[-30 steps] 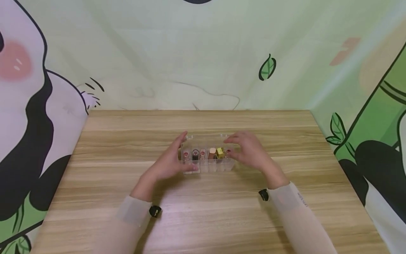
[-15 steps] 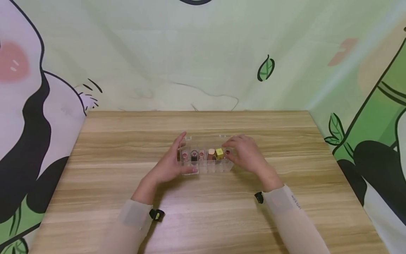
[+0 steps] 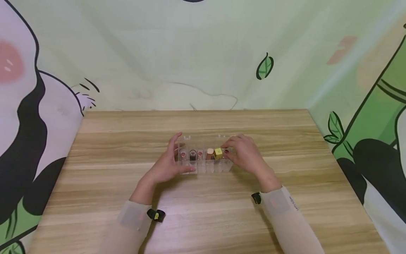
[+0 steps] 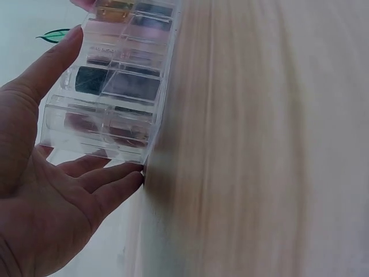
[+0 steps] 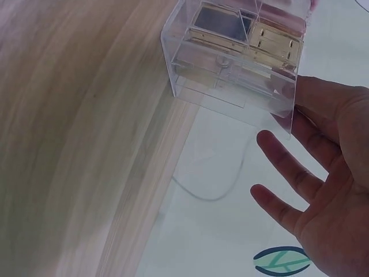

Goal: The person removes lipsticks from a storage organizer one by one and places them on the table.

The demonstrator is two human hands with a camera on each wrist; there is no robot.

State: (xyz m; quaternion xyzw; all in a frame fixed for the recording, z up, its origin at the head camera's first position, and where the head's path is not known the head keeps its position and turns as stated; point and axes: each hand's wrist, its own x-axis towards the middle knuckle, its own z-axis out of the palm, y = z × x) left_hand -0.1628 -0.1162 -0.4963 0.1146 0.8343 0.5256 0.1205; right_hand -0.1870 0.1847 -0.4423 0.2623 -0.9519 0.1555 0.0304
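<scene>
A clear lipstick organizer stands on the wooden table, holding several lipsticks in a row. Among them are a black one, a brown one with a peach top and a yellow-gold one. My left hand grips the organizer's left end, thumb across the front and fingers round the end. At the right end, my right hand pinches a dark-red-topped lipstick between thumb and index finger. In the right wrist view the other fingers spread outside the clear wall.
The wooden table runs back to a green cloth backdrop printed with cartoon pandas and leaves. A black strap piece sits at the left wrist and another at the right.
My right thumb and index finger have closed in on the rightmost lipstick. The left hand keeps its grip on the organizer, and the head view has shifted slightly.
</scene>
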